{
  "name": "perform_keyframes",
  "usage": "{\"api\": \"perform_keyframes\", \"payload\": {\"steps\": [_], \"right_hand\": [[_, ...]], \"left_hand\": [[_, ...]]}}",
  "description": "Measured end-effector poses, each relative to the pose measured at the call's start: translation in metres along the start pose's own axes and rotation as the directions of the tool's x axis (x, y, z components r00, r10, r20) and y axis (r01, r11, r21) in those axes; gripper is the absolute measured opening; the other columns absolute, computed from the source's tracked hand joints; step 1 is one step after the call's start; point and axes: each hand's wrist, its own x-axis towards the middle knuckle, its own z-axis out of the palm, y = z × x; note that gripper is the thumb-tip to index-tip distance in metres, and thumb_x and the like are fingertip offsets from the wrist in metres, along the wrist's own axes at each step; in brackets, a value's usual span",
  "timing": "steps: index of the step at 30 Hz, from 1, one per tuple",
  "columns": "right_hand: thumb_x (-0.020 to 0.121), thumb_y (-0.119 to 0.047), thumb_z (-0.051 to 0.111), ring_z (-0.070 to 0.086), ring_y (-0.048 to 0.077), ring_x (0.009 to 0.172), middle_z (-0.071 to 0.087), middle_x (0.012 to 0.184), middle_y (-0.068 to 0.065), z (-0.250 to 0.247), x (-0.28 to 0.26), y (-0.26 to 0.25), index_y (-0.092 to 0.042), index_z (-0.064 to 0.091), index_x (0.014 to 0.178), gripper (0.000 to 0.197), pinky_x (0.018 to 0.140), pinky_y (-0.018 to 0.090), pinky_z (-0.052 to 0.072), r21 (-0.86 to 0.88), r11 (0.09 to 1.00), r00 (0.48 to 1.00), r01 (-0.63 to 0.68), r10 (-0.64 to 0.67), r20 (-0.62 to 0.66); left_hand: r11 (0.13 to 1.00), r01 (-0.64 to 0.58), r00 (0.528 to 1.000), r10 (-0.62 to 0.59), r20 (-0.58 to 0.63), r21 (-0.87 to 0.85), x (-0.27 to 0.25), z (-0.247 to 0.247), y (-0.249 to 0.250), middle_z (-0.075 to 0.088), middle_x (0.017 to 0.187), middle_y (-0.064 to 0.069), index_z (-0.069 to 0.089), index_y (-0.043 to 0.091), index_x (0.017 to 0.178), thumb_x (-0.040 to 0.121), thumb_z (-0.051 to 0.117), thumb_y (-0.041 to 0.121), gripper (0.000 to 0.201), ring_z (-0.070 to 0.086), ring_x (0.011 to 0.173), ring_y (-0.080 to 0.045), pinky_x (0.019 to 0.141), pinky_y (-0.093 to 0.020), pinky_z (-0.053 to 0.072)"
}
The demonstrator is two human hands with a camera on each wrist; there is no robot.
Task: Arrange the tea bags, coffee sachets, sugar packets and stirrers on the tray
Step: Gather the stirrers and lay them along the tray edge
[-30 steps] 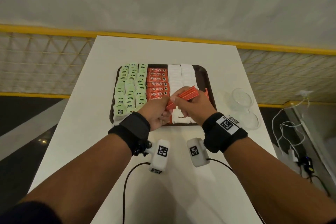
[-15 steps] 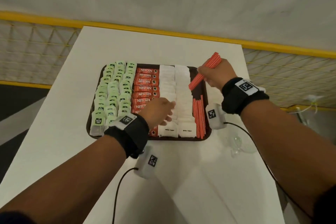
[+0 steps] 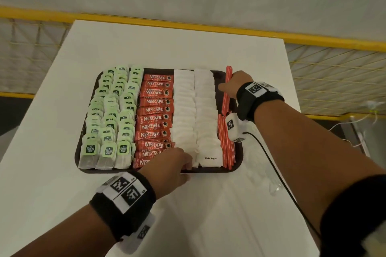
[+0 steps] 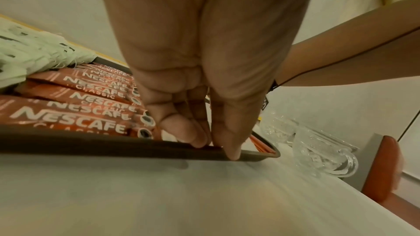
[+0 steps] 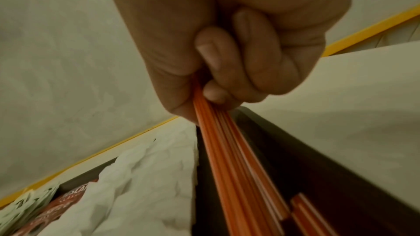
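Note:
A dark brown tray point(image 3: 239, 157) holds rows of green tea bags point(image 3: 110, 115), red coffee sachets point(image 3: 155, 119) and white sugar packets point(image 3: 196, 119). Orange stirrers point(image 3: 226, 144) lie along its right side at the front. My right hand point(image 3: 226, 89) grips a bundle of stirrers point(image 5: 227, 150) over the tray's far right lane, the near ends angled down toward the tray floor. My left hand point(image 3: 188, 170) pinches the tray's front rim point(image 4: 90, 143), thumb outside and fingers inside by the nearest sugar packet.
The tray sits on a white table point(image 3: 146, 44). A clear glass cup point(image 3: 269, 177) stands on the table just right of the tray's front corner, with a black cable point(image 3: 271, 165) across it. A yellow rail point(image 3: 188, 25) runs behind the table's far edge.
My right hand brought the stirrer bundle down from above the tray's far right corner into the right lane. My left hand moved from the sachets to the front rim.

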Motion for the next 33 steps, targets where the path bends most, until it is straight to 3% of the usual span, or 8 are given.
{"api": "perform_keyframes", "payload": {"steps": [4,8,10,15,18,22,27,33], "right_hand": [[0.088,-0.036,0.065,0.054,0.024,0.076,0.055,0.081,0.006,0.008,0.002,-0.001,-0.012,0.045,0.070,0.036,0.065,0.031,0.042,-0.043,0.999,1.000,-0.019,0.020,0.024],[0.090,-0.032,0.063,0.052,0.023,0.078,0.054,0.087,0.006,0.015,-0.001,-0.004,-0.008,0.050,0.085,0.028,0.068,0.030,0.042,-0.075,0.997,1.000,-0.004,0.005,0.005],[0.090,-0.033,0.063,0.052,0.022,0.076,0.054,0.084,0.005,0.016,-0.002,-0.005,-0.009,0.049,0.081,0.029,0.066,0.029,0.042,-0.079,0.997,1.000,-0.002,0.002,-0.003],[0.095,-0.028,0.053,0.046,0.017,0.054,0.050,0.064,0.003,0.003,-0.007,0.003,-0.012,0.046,0.065,0.034,0.047,0.027,0.033,-0.119,0.993,0.997,-0.020,0.011,-0.077],[0.095,-0.020,0.048,0.058,0.023,0.069,0.063,0.078,0.007,-0.001,-0.015,0.012,-0.005,0.062,0.077,0.027,0.064,0.032,0.047,-0.239,0.971,1.000,0.011,-0.011,-0.001],[0.088,-0.021,0.068,0.065,0.024,0.098,0.070,0.104,0.006,0.006,-0.029,0.027,-0.009,0.074,0.100,0.019,0.090,0.037,0.054,-0.267,0.959,0.990,0.100,-0.070,0.120],[0.086,-0.018,0.069,0.065,0.023,0.095,0.070,0.102,0.007,0.015,-0.040,0.033,-0.009,0.072,0.096,0.014,0.085,0.036,0.055,-0.231,0.967,0.994,0.105,-0.103,0.021],[0.089,-0.022,0.067,0.063,0.023,0.101,0.068,0.108,0.007,0.015,-0.061,0.039,-0.007,0.070,0.101,0.019,0.082,0.029,0.048,-0.170,0.979,0.994,0.111,-0.109,0.019]], "left_hand": [[1.000,-0.010,1.000,0.010,-0.018,-0.008,0.000,0.003,-0.003,0.057,0.101,0.012,0.065,0.029,0.105,0.090,0.064,0.030,0.015,0.053,0.089,-0.005,0.080,-0.018,0.041],[0.999,-0.019,1.000,0.018,-0.025,-0.036,-0.001,0.002,-0.006,0.059,0.102,0.010,0.067,0.028,0.106,0.090,0.064,0.029,0.016,0.053,0.088,-0.006,0.079,-0.018,0.042],[0.999,-0.021,0.999,0.020,-0.030,-0.043,-0.002,0.001,-0.007,0.059,0.101,0.010,0.067,0.027,0.106,0.090,0.065,0.029,0.016,0.052,0.087,-0.005,0.078,-0.017,0.040],[0.998,-0.025,0.999,0.022,-0.044,-0.055,-0.004,0.002,-0.007,0.061,0.103,0.007,0.068,0.025,0.109,0.091,0.062,0.023,0.019,0.054,0.092,-0.008,0.083,-0.020,0.045],[0.998,-0.024,0.999,0.021,-0.050,-0.055,-0.004,0.002,-0.005,0.061,0.106,0.004,0.069,0.023,0.111,0.092,0.059,0.018,0.022,0.055,0.096,-0.011,0.085,-0.021,0.044],[0.998,-0.022,0.999,0.020,-0.046,-0.053,-0.005,0.002,-0.006,0.061,0.107,0.003,0.069,0.022,0.113,0.092,0.056,0.014,0.026,0.055,0.099,-0.013,0.084,-0.020,0.041],[0.997,-0.029,0.996,0.024,-0.084,-0.067,-0.007,0.006,-0.006,0.063,0.106,0.002,0.071,0.020,0.110,0.091,0.056,0.011,0.026,0.056,0.099,-0.014,0.080,-0.019,0.038],[0.997,-0.047,0.989,0.038,-0.145,-0.060,-0.012,0.005,-0.006,0.064,0.100,0.003,0.072,0.019,0.103,0.093,0.056,0.017,0.019,0.056,0.094,-0.011,0.078,-0.019,0.036]]}}
